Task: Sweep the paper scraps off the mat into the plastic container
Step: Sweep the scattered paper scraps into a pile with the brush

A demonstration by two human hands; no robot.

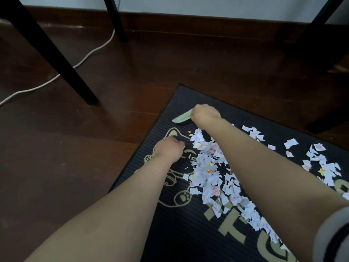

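Paper scraps (209,167) cover our mat (179,224) almost entirely; no container shows. Our right hand (204,115) grips a green brush (182,118). Our left hand (168,150) rests loosely curled, apparently empty.

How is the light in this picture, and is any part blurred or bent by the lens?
Head view: dim light, dark floor with faint glare; the paper scraps stand out bright on the black mat. Wide lens bends the table legs outward. The right hand and its green tool look slightly soft.
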